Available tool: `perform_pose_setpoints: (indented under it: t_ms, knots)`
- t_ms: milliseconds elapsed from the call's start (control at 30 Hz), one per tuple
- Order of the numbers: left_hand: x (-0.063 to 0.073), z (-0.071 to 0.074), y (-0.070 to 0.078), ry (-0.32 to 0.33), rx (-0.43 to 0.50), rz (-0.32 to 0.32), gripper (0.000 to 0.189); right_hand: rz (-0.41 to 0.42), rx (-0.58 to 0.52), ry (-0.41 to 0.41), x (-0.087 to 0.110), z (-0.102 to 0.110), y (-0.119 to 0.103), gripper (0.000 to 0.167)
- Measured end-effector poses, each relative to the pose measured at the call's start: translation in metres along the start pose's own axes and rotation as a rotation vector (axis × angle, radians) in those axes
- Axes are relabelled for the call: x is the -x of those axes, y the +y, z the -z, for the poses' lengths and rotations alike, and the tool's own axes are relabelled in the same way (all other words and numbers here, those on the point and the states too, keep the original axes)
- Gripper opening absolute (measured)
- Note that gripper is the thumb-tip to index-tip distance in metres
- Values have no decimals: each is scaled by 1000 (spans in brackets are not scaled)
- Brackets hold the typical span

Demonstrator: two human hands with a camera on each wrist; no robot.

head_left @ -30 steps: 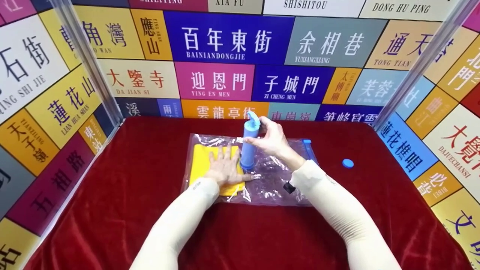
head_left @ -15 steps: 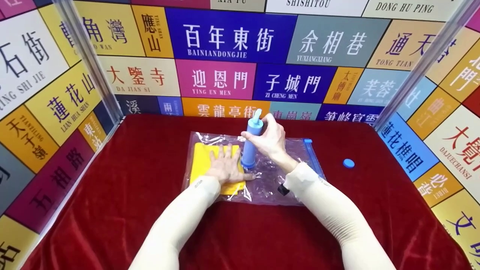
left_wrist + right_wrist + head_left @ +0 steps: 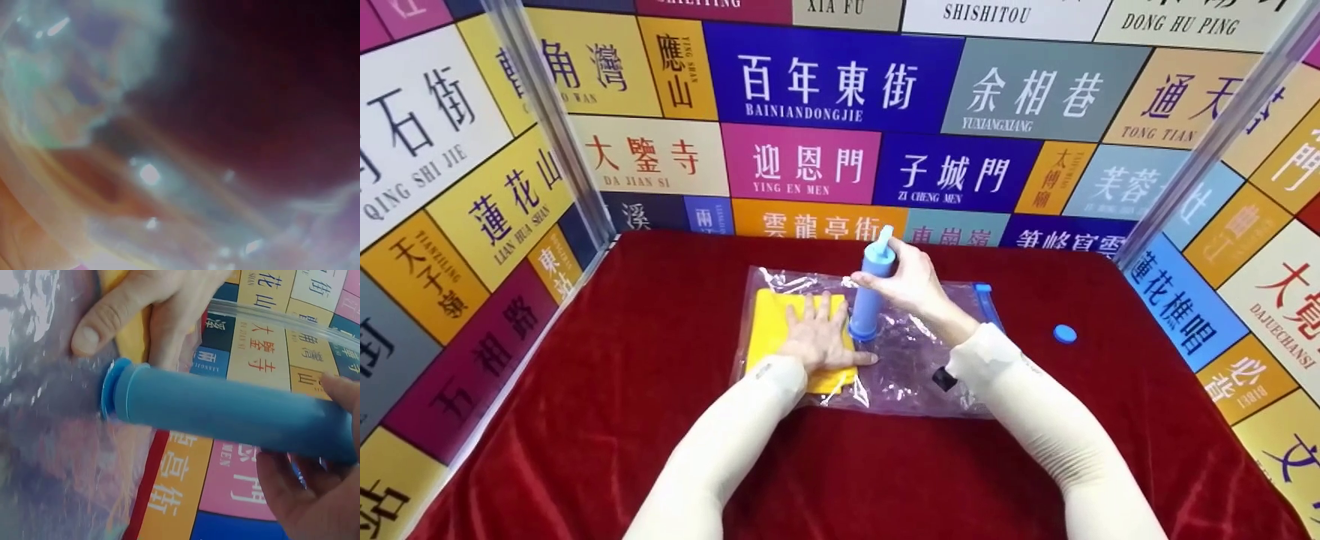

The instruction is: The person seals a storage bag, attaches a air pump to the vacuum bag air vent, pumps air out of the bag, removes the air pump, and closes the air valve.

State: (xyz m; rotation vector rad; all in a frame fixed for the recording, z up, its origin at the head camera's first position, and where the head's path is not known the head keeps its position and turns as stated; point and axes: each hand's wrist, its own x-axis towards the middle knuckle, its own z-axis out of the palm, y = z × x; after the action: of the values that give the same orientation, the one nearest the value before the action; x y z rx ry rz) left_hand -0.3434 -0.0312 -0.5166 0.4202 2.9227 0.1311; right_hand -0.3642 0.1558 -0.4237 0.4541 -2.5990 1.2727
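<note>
A clear plastic vacuum bag (image 3: pixel 919 394) lies flat with a folded yellow cloth (image 3: pixel 771 322) inside its left half. My left hand (image 3: pixel 819 341) rests palm down on the bag over the cloth, fingers spread, thumb beside the pump's foot. With curled fingers and thumb, my right hand (image 3: pixel 916 281) grips the upper barrel of a blue hand pump (image 3: pixel 867 307). The pump stands nearly upright, its flanged lower end at the bag's surface, as the right wrist view shows of the pump barrel (image 3: pixel 225 410) too. The left wrist view is a blur of shiny plastic.
A round blue cap (image 3: pixel 1064 334) lies on the red velvet cloth (image 3: pixel 1035 450) to the right of the bag. The bag's blue slider (image 3: pixel 982 288) sits at its upper right corner. Walls of coloured name panels (image 3: pixel 832 75) enclose the table's back and sides.
The pump leans slightly more to the right and has been turned, its handle now pointing another way. My right hand has shifted with it. The left hand stays in place on the bag.
</note>
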Motion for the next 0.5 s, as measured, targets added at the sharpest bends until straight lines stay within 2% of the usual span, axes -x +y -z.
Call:
perform_pose_setpoints:
  t_ms: [167, 267, 367, 500]
  knots:
    - [-1, -1, 0, 2, 14, 3, 129, 42, -248, -239, 0, 7, 8, 53]
    - [-1, -1, 0, 2, 30, 1, 129, 84, -315, -326, -1, 10, 13, 53]
    - [1, 0, 1, 4, 37, -2, 131, 84, -318, -339, -2, 11, 17, 54]
    - [1, 0, 2, 7, 31, 3, 132, 65, -230, -282, -3, 9, 18, 53]
